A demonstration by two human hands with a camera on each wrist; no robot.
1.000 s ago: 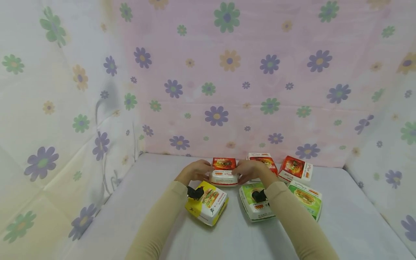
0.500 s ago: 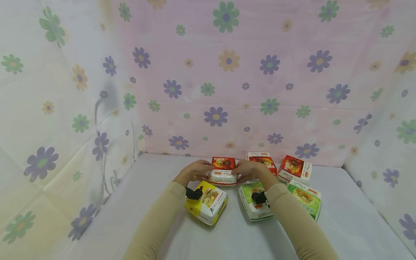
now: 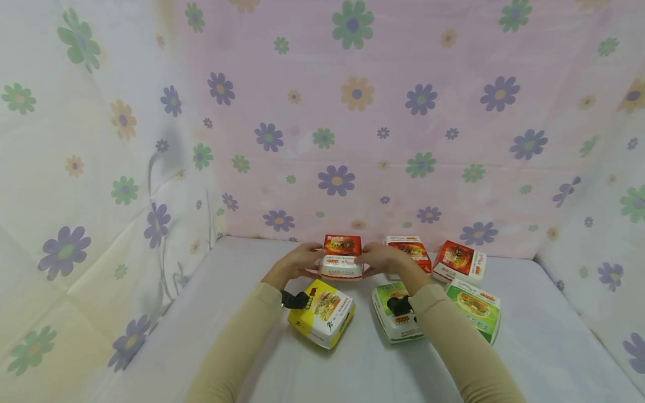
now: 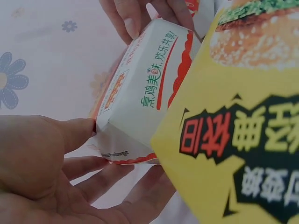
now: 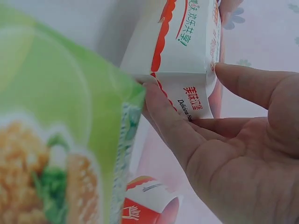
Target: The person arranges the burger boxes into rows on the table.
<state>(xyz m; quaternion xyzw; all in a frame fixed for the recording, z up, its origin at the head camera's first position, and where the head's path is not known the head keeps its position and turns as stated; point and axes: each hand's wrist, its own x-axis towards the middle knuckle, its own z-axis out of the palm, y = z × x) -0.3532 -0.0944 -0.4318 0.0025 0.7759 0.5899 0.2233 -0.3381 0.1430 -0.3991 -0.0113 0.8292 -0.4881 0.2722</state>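
Observation:
Between my two hands is a red-and-white burger box [image 3: 342, 263], its red lid printed with a burger. My left hand [image 3: 297, 262] grips its left side, thumb at the upper edge and fingers along the side and underneath, as the left wrist view shows. On the opposite side my right hand [image 5: 252, 126] holds the box with thumb and fingers in the same way. A yellow-and-white burger box [image 3: 322, 313] sits in front of the left hand. Below the right hand lies a green-and-white burger box [image 3: 395, 322], partly covered by the right wrist's black camera mount.
Behind the right hand stands another red-and-white burger box [image 3: 409, 252]. Farther right are a tilted red-and-white box [image 3: 459, 263] and a second green-and-white box [image 3: 473, 308]. Flowered cloth [image 3: 282, 184] walls the white table [image 3: 227, 313] at the back and sides.
Both hands have moved the held burger box up and slightly left in the head view, away from the yellow box. The other boxes have stayed in place.

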